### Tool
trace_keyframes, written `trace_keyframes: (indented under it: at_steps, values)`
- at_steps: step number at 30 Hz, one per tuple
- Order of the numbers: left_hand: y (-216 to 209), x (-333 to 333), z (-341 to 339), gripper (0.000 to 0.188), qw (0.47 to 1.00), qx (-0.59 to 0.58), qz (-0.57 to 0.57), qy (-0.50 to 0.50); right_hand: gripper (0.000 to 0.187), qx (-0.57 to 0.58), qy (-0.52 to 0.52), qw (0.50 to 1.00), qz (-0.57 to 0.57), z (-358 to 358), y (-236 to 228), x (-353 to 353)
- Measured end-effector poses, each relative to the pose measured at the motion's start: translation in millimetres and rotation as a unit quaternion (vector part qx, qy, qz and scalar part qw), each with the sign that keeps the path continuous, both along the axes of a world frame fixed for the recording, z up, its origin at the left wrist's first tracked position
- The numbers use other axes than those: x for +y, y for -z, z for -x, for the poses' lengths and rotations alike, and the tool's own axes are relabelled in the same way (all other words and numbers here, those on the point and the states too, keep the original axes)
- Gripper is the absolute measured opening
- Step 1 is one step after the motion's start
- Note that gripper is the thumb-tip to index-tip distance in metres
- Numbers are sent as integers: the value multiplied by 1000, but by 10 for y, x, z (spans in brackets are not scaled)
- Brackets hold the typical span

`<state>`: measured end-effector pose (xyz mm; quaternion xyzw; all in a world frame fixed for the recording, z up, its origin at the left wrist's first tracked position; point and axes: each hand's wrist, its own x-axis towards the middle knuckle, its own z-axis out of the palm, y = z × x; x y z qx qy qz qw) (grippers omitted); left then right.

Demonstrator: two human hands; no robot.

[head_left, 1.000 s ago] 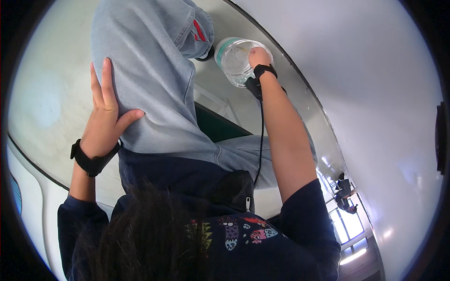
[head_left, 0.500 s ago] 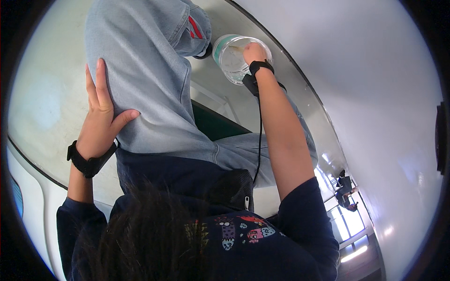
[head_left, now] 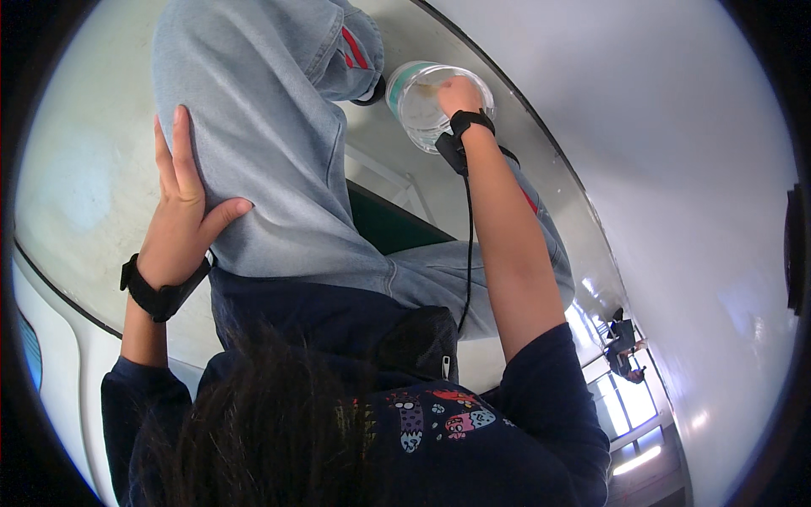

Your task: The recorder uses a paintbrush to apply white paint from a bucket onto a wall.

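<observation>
My left hand (head_left: 182,215) lies flat with fingers apart on the left thigh of my light blue jeans (head_left: 270,152); it holds nothing. My right hand (head_left: 460,95) reaches down into a clear round container (head_left: 418,110) with a greenish rim, which stands on the pale floor beside my foot. The fingers are curled inside the container near something pale yellowish, and whether they grip anything is hidden. Both wrists wear black bands. A thin black cable (head_left: 467,245) runs from the right band down my forearm.
A dark green flat object (head_left: 389,224) lies on the pale floor (head_left: 76,169) between my legs. A dark shoe (head_left: 372,91) sits next to the container. A white wall (head_left: 693,169) curves along the right, with bright windows (head_left: 629,397) low down.
My right hand has shifted slightly, from the container's right rim to further inside it. The left hand stays on the thigh.
</observation>
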<state>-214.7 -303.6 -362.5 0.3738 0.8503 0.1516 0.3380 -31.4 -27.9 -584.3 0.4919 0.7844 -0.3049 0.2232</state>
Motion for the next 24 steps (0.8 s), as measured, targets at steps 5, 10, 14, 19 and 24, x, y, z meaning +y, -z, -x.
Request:
trace_keyframes:
  at_steps: [5,10,14,19,24]
  values:
    - [13,-7,13,101,1000,-12,-2,1,25,19,20,999,-28,-14,13,-13]
    - [4,-22,-2,102,1000,2,1,1,26,5,22,999,31,6,111,-71]
    - [3,6,7,101,1000,-11,5,-7,25,-6,8,995,95,-75,294,-135]
    - [6,-27,14,101,1000,0,1,3,24,-83,-62,995,10,-37,112,-208]
    - [-10,-10,21,100,1000,-10,6,-6,24,-96,-17,995,-5,154,-330,-182]
